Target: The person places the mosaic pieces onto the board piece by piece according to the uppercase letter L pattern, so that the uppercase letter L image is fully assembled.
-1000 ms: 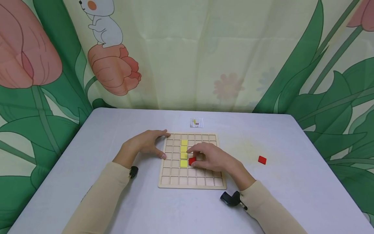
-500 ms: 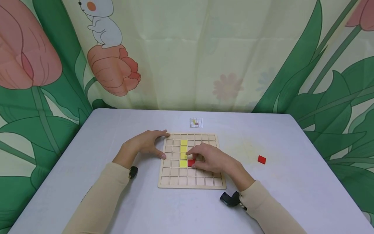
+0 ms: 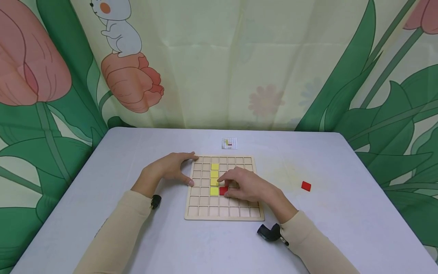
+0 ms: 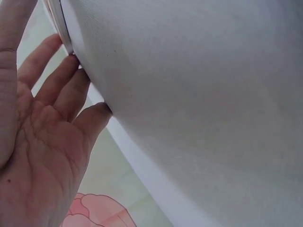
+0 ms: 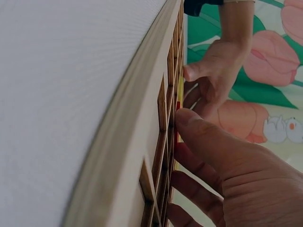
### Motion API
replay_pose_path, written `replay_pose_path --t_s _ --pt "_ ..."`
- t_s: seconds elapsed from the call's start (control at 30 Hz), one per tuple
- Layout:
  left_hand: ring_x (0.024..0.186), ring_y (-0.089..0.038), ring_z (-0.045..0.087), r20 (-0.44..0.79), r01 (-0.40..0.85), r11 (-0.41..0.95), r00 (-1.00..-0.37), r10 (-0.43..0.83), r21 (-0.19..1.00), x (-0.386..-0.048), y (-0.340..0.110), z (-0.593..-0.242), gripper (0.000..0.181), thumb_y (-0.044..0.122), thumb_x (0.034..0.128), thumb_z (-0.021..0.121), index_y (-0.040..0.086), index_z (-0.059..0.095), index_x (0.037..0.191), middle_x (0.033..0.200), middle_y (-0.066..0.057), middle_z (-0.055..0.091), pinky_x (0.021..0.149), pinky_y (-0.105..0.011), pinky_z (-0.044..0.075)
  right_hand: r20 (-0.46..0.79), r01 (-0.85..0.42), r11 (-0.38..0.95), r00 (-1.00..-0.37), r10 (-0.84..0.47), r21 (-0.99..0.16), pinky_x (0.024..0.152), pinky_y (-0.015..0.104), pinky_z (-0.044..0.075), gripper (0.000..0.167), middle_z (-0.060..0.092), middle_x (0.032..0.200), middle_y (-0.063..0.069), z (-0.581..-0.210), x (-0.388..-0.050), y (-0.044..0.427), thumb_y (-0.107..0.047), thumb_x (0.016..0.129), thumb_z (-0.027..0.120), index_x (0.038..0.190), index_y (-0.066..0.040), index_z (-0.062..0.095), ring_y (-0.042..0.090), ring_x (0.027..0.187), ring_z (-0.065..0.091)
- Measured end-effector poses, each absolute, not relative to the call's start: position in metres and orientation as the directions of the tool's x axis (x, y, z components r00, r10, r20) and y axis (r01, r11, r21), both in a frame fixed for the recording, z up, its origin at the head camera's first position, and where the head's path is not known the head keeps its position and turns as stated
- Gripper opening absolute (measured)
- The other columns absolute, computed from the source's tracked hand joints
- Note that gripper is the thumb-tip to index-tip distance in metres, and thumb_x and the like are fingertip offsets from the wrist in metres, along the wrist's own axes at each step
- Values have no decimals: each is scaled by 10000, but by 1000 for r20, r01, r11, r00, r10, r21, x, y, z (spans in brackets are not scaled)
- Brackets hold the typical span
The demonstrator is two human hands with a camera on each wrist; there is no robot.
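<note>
A wooden grid board [image 3: 224, 218] lies on the table, with several yellow tiles [image 3: 214, 174] in one column. Beside the lowest yellow tile a red tile [image 3: 223, 191] lies flat in a cell. My right hand [image 3: 247, 185] holds this red tile, thumb at its near right side and index finger at its far side; the right wrist view shows the thumb tip [image 5: 188, 117] against it. At the board's left edge rests my left hand [image 3: 170, 167], thumb and fingers spread apart. In the left wrist view its fingers [image 4: 71, 94] reach the board's edge.
Another red tile [image 3: 306, 186] lies on the white table [image 3: 308, 236] to the right of the board. Behind the board is a small card [image 3: 229, 143] printed with a coloured grid. A patterned curtain [image 3: 205, 76] hangs behind the table.
The red tile under my right hand has gone from tilted to flat in its cell, beside the lowest yellow tile. My left hand stays at the board's edge.
</note>
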State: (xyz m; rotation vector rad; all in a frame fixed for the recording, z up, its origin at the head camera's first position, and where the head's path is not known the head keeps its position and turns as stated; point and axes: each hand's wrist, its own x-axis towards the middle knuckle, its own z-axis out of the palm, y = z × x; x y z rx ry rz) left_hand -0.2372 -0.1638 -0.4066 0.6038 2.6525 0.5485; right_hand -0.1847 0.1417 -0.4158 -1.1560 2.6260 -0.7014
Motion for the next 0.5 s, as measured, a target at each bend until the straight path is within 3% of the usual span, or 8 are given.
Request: replay_pose_path --t_s 0.3,0.5 --pt "1546 -310 293 -267 314 845 -851 453 432 -237 -164 -408 1049 552 654 930 237 477 1546 1682 -31 306 1243 -524 288 33 -662 566 -663 -748 -492 928 332 522 365 704 1081 -78 -415 -184 140 -246 932 785 1278 -160 707 128 1000 595" --pt "1548 -296 292 -262 324 841 -848 461 433 -237 -165 -407 1041 541 666 931 242 472 1550 1682 -15 306 1245 -506 290 16 -630 594 -693 -721 -499 933 355 538 363 706 1111 -59 -404 -179 149 -237 945 766 1292 -150 704 144 1025 629"
